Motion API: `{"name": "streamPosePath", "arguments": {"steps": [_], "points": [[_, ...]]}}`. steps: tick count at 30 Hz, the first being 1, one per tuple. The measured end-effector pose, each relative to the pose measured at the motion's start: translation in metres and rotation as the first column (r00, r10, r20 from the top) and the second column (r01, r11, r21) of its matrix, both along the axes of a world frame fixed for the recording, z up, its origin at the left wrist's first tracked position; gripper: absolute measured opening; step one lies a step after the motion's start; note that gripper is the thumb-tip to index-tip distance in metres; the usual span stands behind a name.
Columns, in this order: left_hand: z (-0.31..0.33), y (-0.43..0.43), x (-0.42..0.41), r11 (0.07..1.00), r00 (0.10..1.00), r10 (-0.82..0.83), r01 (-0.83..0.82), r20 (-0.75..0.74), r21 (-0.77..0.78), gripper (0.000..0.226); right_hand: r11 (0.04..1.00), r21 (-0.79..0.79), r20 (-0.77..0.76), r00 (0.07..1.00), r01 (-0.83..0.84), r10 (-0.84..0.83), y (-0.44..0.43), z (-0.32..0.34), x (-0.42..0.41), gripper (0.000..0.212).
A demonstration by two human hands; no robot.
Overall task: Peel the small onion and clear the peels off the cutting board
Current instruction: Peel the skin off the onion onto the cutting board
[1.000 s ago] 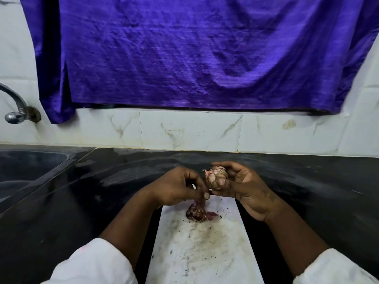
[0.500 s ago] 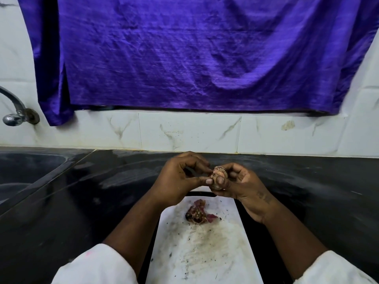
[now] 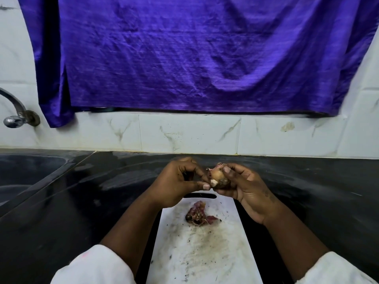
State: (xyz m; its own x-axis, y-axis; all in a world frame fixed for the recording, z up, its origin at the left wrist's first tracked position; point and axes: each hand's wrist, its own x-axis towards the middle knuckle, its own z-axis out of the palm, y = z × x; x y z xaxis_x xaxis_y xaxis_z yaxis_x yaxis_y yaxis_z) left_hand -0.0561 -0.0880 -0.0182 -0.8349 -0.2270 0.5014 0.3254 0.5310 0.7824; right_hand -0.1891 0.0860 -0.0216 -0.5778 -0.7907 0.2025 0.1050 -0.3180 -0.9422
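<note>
Hands meet in the air over the far end of the white, rectangular, stained cutting board (image 3: 202, 261), both clear of its surface. The right hand (image 3: 249, 191) cradles the small, round onion (image 3: 221, 178) with tan, papery skin. Its fingers curl under and behind the bulb and its thumb presses on top. The left hand (image 3: 177, 186) comes in from the other side with fingers curled. Its thumb and forefinger tips are closed on the onion's left face, where a pale fleck of loosened skin shows just at the thumbnail. The onion thus sits between the two hands, gripped by the right and pinched at the skin by the left.

Below the hands and a little toward the person, a small heap of reddish-purple onion peels (image 3: 198, 215) with a dark root end lies on the board, roughly under the gap between the wrists. Nearer the person than that heap, the board carries dark specks and a brownish smear. White sleeves (image 3: 96, 265) cover both forearms.

The board lies on a glossy black stone counter (image 3: 86, 201) that spreads out to both sides of the hands. Far to the left of the left hand is a dark sink basin (image 3: 26, 173), with a chrome tap (image 3: 17, 116) on the wall above it. Beyond the hands rises a white marble-look tiled wall (image 3: 188, 134), and above that hangs a large, creased purple cloth (image 3: 205, 58).
</note>
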Motion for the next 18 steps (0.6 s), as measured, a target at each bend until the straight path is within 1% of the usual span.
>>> {"name": "streamPosePath", "arguments": {"steps": [5,9,10,12,15,16,18], "points": [[-0.0035,-0.0039,0.0012,0.998,0.989,-0.028,0.035,0.143,-0.045,0.015,1.000,-0.015,0.052,0.999,0.001,-0.001,-0.0014,-0.0004,-0.0021,0.041],[-0.0053,-0.0049,0.0014,0.990,0.977,-0.046,0.072,0.208,-0.118,0.012,0.999,-0.040,0.086,0.996,-0.008,0.011,-0.0021,-0.0014,-0.0062,0.051],[-0.0053,-0.0047,0.0016,0.989,0.976,-0.054,0.081,0.212,-0.123,0.012,0.999,-0.047,0.101,0.994,-0.023,0.027,-0.0019,-0.0011,-0.0065,0.049],[-0.0045,-0.0045,0.0023,0.987,0.973,-0.069,0.099,0.222,-0.127,0.013,0.997,-0.050,0.133,0.989,-0.061,0.067,-0.0014,-0.0005,-0.0059,0.041],[-0.0053,-0.0062,0.0031,0.984,0.959,-0.074,0.116,0.275,-0.139,0.012,0.993,-0.049,0.196,0.973,-0.112,0.119,0.0007,-0.0006,-0.0056,0.033],[-0.0053,-0.0064,0.0040,0.983,0.951,-0.077,0.122,0.300,-0.137,0.011,0.991,-0.054,0.222,0.966,-0.124,0.133,0.0015,-0.0001,-0.0063,0.034],[-0.0048,-0.0061,0.0055,0.980,0.931,-0.095,0.149,0.352,-0.130,0.011,0.989,-0.062,0.253,0.956,-0.135,0.147,0.0027,0.0006,-0.0090,0.046]]}}
